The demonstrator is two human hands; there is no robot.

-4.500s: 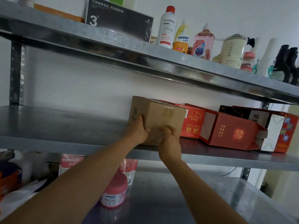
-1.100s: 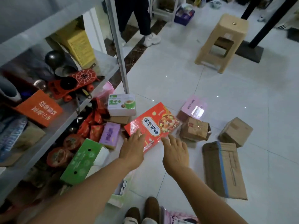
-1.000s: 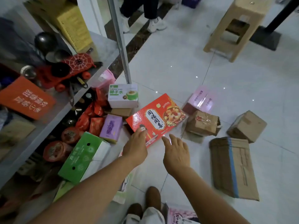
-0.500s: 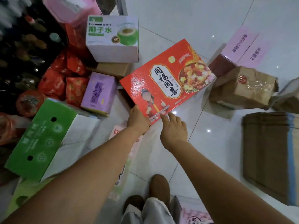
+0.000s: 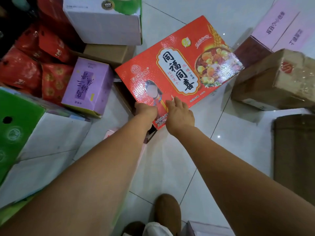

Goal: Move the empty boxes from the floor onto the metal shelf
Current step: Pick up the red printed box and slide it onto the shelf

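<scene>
My hands, a moment ago only reaching, are now on the red box (image 5: 179, 70) in the middle of the frame, left hand (image 5: 145, 110) curled over its near corner and right hand (image 5: 179, 114) flat on its lid, so I judge it ready to lift off the floor (image 5: 221, 150).

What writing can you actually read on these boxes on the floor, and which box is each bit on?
"同福同喜": big characters on the red box.
"100": round badge on the white box.
Purple box and pink box: characters lie turned, not surely readable.
Brown box: a red round logo, no readable words.
Red box's small print: too small.
</scene>
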